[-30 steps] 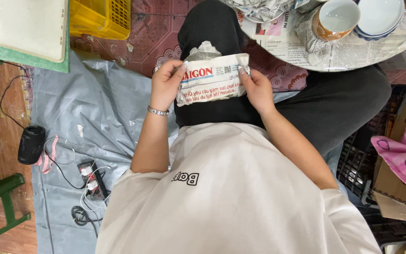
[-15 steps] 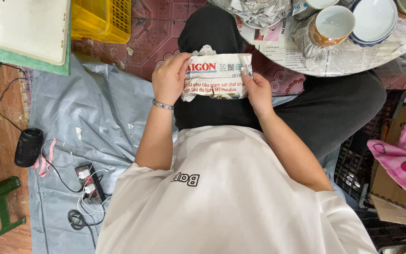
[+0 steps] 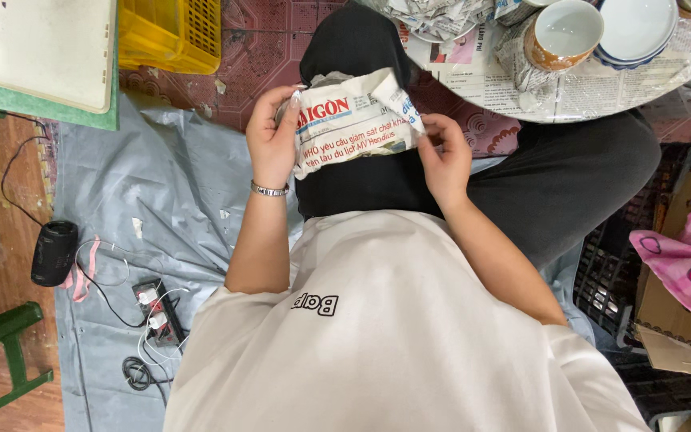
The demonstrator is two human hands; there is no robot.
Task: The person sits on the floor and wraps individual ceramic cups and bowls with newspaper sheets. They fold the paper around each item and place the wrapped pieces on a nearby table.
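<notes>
Centre frame, a newspaper-wrapped bundle [image 3: 355, 128] sits between both hands: left hand [image 3: 272, 136] closed around one end, right hand [image 3: 444, 156] pinching the other.

We see a newspaper-wrapped bundle [image 3: 355, 128], white with red and blue print, over the dark lap, held between our left hand [image 3: 272, 138] and right hand [image 3: 445, 156]. A brown cardboard box [image 3: 681, 272] stands at the right edge, and printed newspaper sheets [image 3: 601, 84] cover the round table at top right.
</notes>
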